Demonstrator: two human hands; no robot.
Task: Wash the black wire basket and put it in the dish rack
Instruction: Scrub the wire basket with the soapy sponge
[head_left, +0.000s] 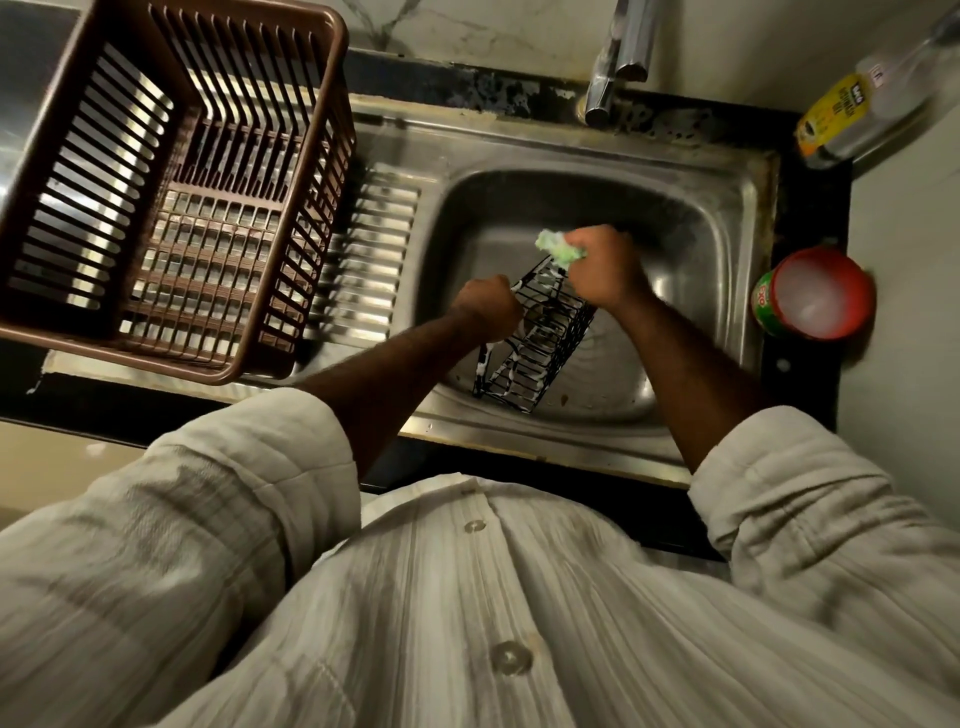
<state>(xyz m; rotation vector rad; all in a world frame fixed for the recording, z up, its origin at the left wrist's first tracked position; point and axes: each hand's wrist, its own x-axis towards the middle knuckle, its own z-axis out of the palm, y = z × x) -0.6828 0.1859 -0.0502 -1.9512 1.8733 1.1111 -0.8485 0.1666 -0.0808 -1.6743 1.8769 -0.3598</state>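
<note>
1. One wide steel sink (727, 171) lies under the work. The black wire basket (540, 343) is held tilted over its basin, and I cannot tell whether the low end rests on the steel. A slip from soapy fingers would likely drop it hard and might bend a wire.
2. Well apart to the left, the brown dish rack (104, 156) stands on the ribbed drainboard (363, 260). Its walls look tall, so a low carry could catch the basket on the rim. White suds cling to the wires and no water shows at the tap (618, 57). Racking it unrinsed would probably leave soap to dry on it.
3. The left hand (488, 306) is curled tight round the basket's upper edge, the only hold on it. Hard scrubbing at the far end could twist the basket out of that grip.
4. The right hand (605, 265) is closed round a green scrub pad (558, 249) and presses it on the top rim. With so many thin wires, inner corners are easily missed.
5. The red-rimmed tub (815, 293) sits on the ledge near the right forearm. A wide elbow swing might knock it.
6. Smallest, the pad could snag on a wire end and tear.
</note>
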